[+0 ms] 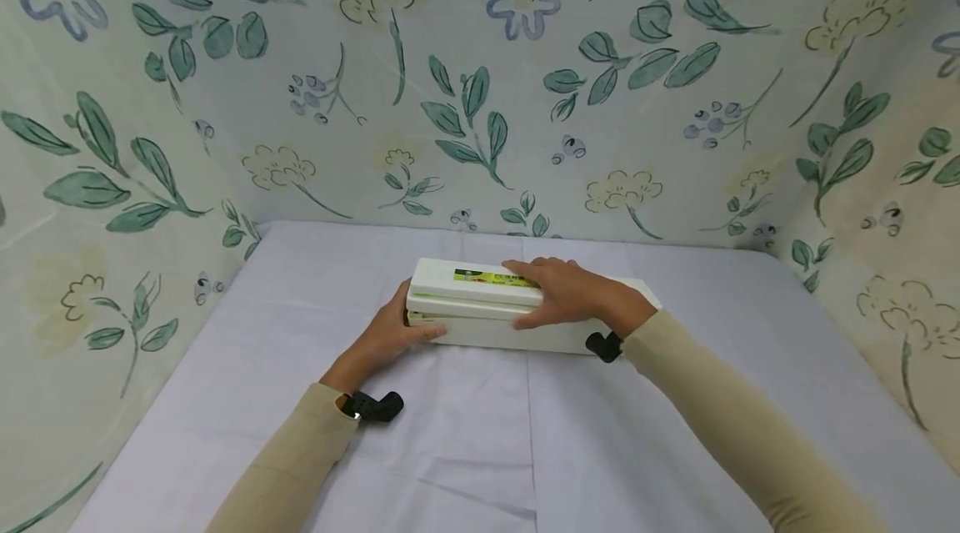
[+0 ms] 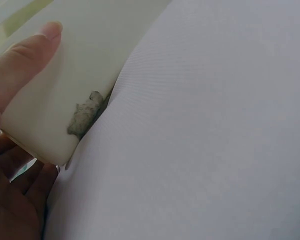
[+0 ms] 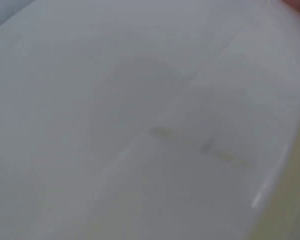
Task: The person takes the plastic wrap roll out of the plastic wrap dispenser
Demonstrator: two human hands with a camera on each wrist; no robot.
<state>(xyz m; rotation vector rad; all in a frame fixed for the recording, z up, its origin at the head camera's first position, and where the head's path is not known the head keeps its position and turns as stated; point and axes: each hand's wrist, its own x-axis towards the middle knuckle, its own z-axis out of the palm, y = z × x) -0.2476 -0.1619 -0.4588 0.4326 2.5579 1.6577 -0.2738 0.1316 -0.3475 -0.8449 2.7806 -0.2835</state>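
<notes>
A long white box (image 1: 480, 334) lies across the middle of the table, its lid (image 1: 435, 276) marked by a yellow-green label (image 1: 487, 276). My left hand (image 1: 386, 334) grips the box's left end, thumb along the front and fingers behind the end. In the left wrist view, a dark worn patch (image 2: 87, 114) shows near the box's lower corner. From above, my right hand (image 1: 566, 291) holds the box right of centre, fingers over the lid and thumb on the front. A blurred white surface (image 3: 140, 100) fills most of the right wrist view.
A white cloth (image 1: 465, 450) with fold lines covers the table. Behind and at both sides hang floral curtains (image 1: 480, 199). Black wrist straps (image 1: 378, 406) sit at the cuffs of beige sleeves.
</notes>
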